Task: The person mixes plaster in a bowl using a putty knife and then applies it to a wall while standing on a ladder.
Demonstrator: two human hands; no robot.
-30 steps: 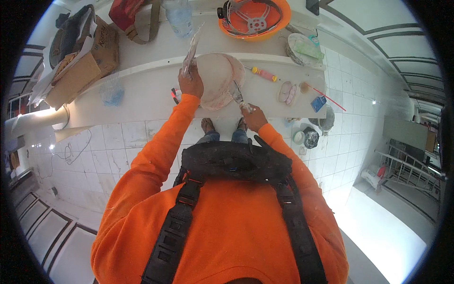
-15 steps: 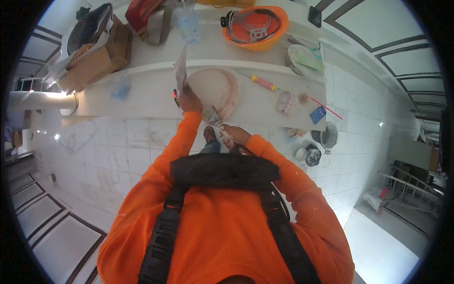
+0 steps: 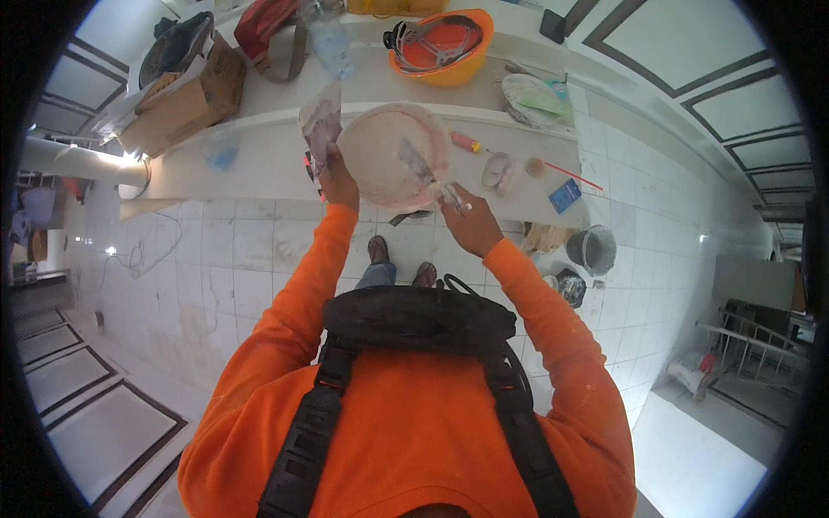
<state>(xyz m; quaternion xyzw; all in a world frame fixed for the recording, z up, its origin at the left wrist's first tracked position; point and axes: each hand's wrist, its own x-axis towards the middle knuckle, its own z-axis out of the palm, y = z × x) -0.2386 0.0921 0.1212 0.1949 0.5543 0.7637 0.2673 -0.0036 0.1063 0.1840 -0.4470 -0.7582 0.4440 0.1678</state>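
Observation:
My left hand (image 3: 339, 180) is closed around a wide flat blade (image 3: 321, 121), smeared pinkish white and held up at the left side of a bucket; its handle is mostly hidden. The round pale bucket (image 3: 363, 138) has pink smears round its rim and stands at the bench's near edge. In my closed right hand (image 3: 471, 224) is a putty knife (image 3: 415, 160) with a coated blade. That blade reaches over the bucket's mouth from the right; whether it touches the contents I cannot tell. White residue marks the handle and fingers.
Right of the bucket lie a pink-and-yellow tube (image 3: 465, 142), a blue packet (image 3: 566, 197) and a thin red stick (image 3: 574, 176). An orange helmet (image 3: 471, 65), plastic bottle (image 3: 332, 53) and cardboard box (image 3: 194, 99) sit farther back. A grey bucket (image 3: 592, 250) stands on the tiled floor.
My right hand has moved forward and right, bringing the putty knife from the bucket's near side over its mouth. The wide blade in my left hand has turned to show more of its face.

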